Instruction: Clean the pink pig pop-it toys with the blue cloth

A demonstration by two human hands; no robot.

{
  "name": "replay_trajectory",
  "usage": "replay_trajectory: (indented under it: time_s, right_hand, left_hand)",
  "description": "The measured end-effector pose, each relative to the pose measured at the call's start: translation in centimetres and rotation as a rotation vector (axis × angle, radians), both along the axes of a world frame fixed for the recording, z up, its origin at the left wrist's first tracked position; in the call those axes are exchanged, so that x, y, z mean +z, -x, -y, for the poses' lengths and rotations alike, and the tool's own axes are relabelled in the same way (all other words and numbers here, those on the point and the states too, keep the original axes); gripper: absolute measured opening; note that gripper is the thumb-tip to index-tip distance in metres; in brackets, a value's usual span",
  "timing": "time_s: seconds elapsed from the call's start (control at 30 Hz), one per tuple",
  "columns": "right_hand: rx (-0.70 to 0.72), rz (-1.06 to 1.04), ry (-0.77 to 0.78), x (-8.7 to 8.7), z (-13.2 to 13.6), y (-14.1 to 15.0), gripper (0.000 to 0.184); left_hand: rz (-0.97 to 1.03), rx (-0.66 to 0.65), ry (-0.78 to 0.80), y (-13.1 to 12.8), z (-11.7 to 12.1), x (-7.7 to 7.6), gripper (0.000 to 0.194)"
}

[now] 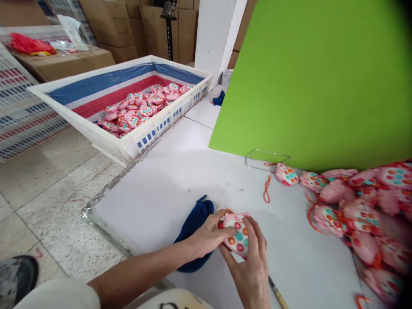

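1. Left hand (209,236) and right hand (252,266) both closed round one pink toy (237,234): left thumb pressed on its face, right fingers curled over the far edge. Held just above the table, near its front edge.
2. Toy: rounded, glossy, plastic-looking; pale face set with round red, orange and teal bumps.
3. Beneath the left wrist, a dark blue cloth item (196,214), soft and matte, lying on the white tabletop (154,184).
4. Beside the right wrist, a thin tool (277,292), dark shaft, lighter handle; its far end runs out of view.
5. To the right, a heap of similar toys (363,210), orange cords tangled among them. One cord loop (267,191) lies apart.
6. Behind the heap, a smooth flat green board (309,77), a bent wire frame (273,152) at its lower edge.
7. Far left, a white slotted crate (167,113), lined with a striped sheet (112,92) in blue, white and red; many pink toys loosely piled inside.
8. Beyond, brown cardboard boxes (112,25).
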State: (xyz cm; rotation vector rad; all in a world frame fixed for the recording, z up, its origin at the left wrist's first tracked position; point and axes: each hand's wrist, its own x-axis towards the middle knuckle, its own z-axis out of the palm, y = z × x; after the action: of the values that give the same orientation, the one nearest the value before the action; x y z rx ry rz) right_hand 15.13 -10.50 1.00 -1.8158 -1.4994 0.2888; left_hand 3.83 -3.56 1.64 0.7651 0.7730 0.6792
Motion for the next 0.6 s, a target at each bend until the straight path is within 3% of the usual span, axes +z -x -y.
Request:
replay_trajectory:
  time_s: [0.13, 0.23, 0.43, 0.6]
  right_hand:
    - [-0.145, -0.454, 0.122, 0.2, 1.1, -1.0, 0.062]
    - [-0.146, -0.704, 0.231, 0.5, 1.2, -1.7, 0.053]
    - [-0.209, -0.775, 0.278, 0.8, 0.7, -0.4, 0.063]
    - [-0.182, -0.876, 0.240, 0.8, 0.7, -0.2, 0.057]
  left_hand:
    - [0.053, -0.007, 0.086, 0.5, -0.2, -0.1, 0.050]
    - [0.046, -0.021, 0.064, 0.9, 0.0, 0.2, 0.053]
    - [-0.010, -0.085, -0.061, 1.4, 1.0, 0.8, 0.049]
    - [-0.086, -0.125, -0.216, 2.2, 0.8, 0.8, 0.055]
